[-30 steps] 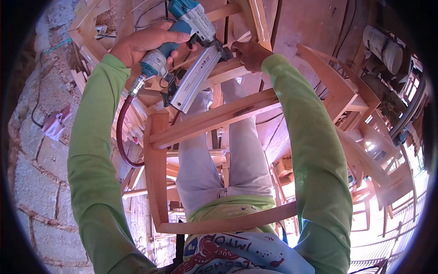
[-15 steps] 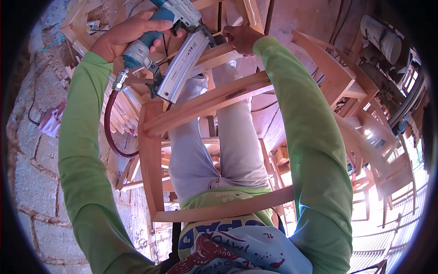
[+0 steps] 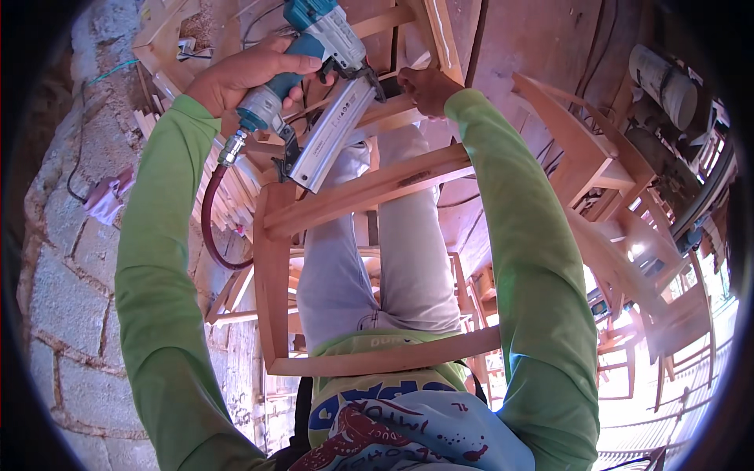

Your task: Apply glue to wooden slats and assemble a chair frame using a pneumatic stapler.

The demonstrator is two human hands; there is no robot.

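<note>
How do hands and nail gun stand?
Left hand gripping nail gun. Right hand curled by wooden rail, grip unclear. Red hose clear of right hand.

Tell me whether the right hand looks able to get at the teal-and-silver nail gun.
Likely yes: the right hand is close beside the nail gun, with nothing obvious blocking the gap, though the left hand grips its handle.

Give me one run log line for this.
left hand: gripping nail gun; right hand: at wooden rail; red hose: fitted to nail gun
</note>
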